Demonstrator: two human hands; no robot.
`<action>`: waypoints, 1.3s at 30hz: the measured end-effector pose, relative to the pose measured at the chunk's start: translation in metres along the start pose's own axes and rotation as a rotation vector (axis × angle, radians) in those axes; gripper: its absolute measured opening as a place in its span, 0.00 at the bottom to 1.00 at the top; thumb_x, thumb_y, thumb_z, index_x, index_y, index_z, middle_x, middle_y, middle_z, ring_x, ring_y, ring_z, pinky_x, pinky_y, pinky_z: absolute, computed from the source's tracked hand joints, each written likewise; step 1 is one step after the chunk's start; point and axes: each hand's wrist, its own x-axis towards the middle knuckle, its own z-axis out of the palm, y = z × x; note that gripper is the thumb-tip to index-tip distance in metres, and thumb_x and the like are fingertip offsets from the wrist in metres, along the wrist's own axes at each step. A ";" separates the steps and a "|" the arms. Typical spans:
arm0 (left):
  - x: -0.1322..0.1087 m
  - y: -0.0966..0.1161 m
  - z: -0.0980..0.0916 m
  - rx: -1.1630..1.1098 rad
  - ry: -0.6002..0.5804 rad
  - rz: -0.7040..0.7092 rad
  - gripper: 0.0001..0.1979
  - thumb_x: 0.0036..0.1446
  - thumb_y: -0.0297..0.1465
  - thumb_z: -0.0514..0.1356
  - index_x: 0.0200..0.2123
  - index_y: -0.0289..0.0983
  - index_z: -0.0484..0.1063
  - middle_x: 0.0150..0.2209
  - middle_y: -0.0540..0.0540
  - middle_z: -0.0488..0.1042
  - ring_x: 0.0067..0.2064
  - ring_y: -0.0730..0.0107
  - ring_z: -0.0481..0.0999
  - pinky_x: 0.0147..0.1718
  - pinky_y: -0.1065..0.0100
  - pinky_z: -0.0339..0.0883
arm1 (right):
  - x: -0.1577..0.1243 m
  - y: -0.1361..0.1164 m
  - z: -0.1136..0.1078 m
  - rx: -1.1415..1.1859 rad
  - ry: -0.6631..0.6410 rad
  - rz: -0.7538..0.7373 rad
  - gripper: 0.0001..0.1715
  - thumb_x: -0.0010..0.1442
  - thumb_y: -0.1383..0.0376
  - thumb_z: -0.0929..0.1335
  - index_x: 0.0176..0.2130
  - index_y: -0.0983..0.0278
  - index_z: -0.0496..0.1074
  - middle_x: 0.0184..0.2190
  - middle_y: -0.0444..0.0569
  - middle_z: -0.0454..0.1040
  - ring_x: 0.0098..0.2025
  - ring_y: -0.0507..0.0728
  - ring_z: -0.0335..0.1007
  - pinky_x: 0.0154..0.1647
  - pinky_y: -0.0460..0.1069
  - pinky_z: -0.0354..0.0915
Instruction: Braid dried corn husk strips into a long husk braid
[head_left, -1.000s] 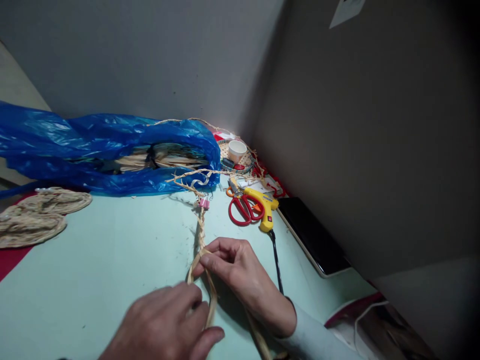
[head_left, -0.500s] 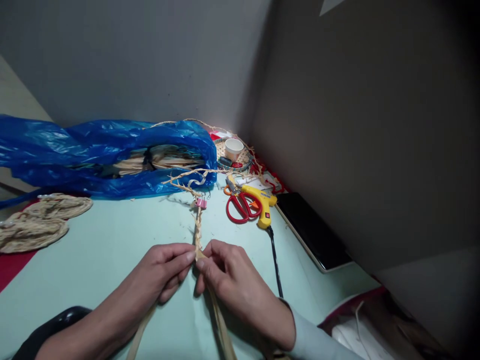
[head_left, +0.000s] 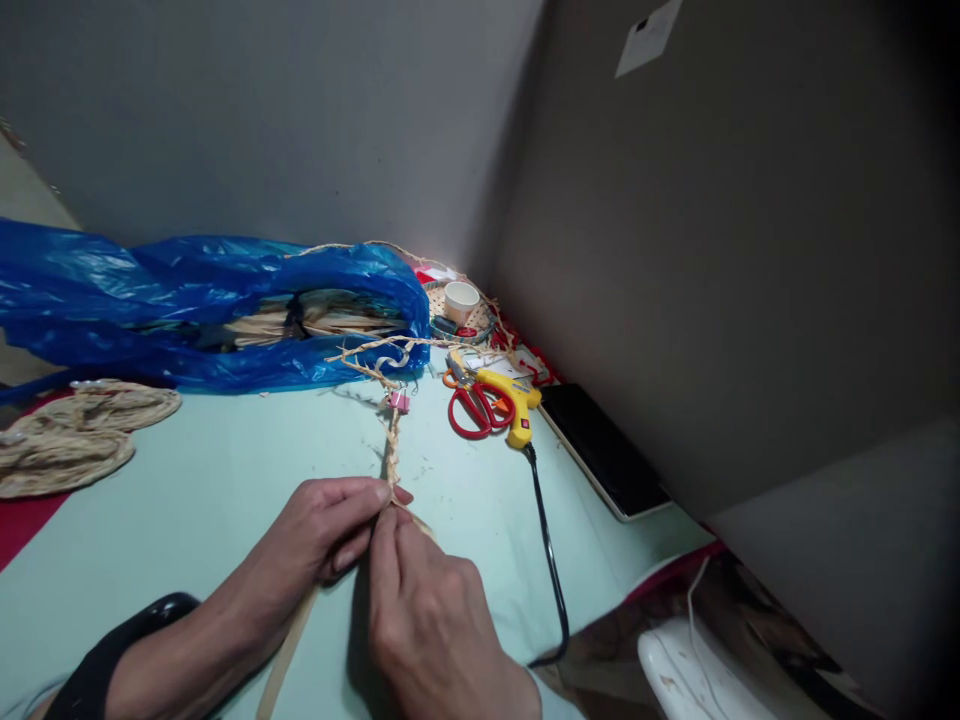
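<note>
A pale straw braid (head_left: pixel 392 450) runs down the table toward me, its far part held by a pink binder clip (head_left: pixel 398 401). My left hand (head_left: pixel 337 525) pinches the near end of the braid between thumb and forefinger. Just below it, my right hand (head_left: pixel 431 600) is closed with its knuckles up, its fingertips at the same spot on the straw. One flat loose strand (head_left: pixel 289 650) hangs from under my left hand toward the front edge. Another short bit of strand shows beside my right fingers; the rest is hidden by that hand.
Behind lies a blue plastic bag (head_left: pixel 217 260) with a straw bundle (head_left: pixel 330 318). Red-handled scissors (head_left: pixel 472 410) rest against a yellow glue gun (head_left: pixel 521 420) with a black cord. A tablet (head_left: pixel 604 450) lies to the right, coiled straw pieces (head_left: pixel 97 430) to the left.
My right hand has turned over, knuckles up, and moved slightly left and down below the left. The strand hanging under it is now hidden. My left hand keeps its pinch.
</note>
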 end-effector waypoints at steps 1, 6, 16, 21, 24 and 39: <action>0.000 0.000 -0.001 -0.014 -0.009 0.004 0.18 0.58 0.44 0.63 0.32 0.33 0.78 0.17 0.58 0.57 0.22 0.77 0.47 0.23 0.70 0.40 | 0.000 0.000 -0.002 -0.007 0.019 -0.034 0.24 0.59 0.80 0.61 0.54 0.80 0.70 0.36 0.65 0.77 0.30 0.64 0.73 0.25 0.55 0.64; 0.004 -0.004 -0.005 0.019 -0.056 0.029 0.17 0.55 0.44 0.63 0.32 0.34 0.75 0.15 0.60 0.55 0.19 0.78 0.45 0.21 0.70 0.37 | 0.013 0.032 -0.034 0.408 -0.016 0.021 0.11 0.69 0.67 0.64 0.42 0.65 0.76 0.38 0.54 0.79 0.38 0.62 0.73 0.40 0.55 0.68; 0.007 -0.003 -0.008 0.214 -0.082 0.134 0.23 0.53 0.49 0.60 0.37 0.33 0.76 0.16 0.61 0.51 0.19 0.75 0.49 0.19 0.71 0.44 | 0.043 0.047 -0.025 0.861 -0.317 0.323 0.13 0.70 0.63 0.64 0.43 0.67 0.76 0.35 0.50 0.79 0.37 0.55 0.71 0.39 0.47 0.60; 0.002 0.000 -0.010 0.456 -0.009 0.316 0.15 0.55 0.42 0.59 0.31 0.37 0.80 0.29 0.47 0.75 0.38 0.58 0.73 0.40 0.62 0.62 | 0.042 0.045 -0.015 0.885 -0.230 0.384 0.13 0.66 0.65 0.66 0.38 0.68 0.81 0.29 0.47 0.77 0.30 0.52 0.66 0.34 0.46 0.57; -0.005 0.004 -0.008 0.629 0.071 0.392 0.15 0.58 0.38 0.56 0.30 0.37 0.80 0.31 0.43 0.76 0.38 0.53 0.73 0.41 0.58 0.59 | 0.041 0.044 -0.012 0.924 -0.185 0.420 0.14 0.63 0.66 0.68 0.31 0.69 0.81 0.21 0.43 0.71 0.26 0.51 0.60 0.30 0.46 0.54; -0.032 -0.029 0.022 1.421 0.327 1.139 0.21 0.57 0.16 0.46 0.45 0.28 0.75 0.34 0.37 0.82 0.33 0.58 0.85 0.28 0.67 0.77 | 0.038 0.053 -0.012 1.236 -0.206 0.470 0.18 0.60 0.67 0.65 0.20 0.67 0.72 0.15 0.42 0.65 0.21 0.50 0.59 0.24 0.45 0.54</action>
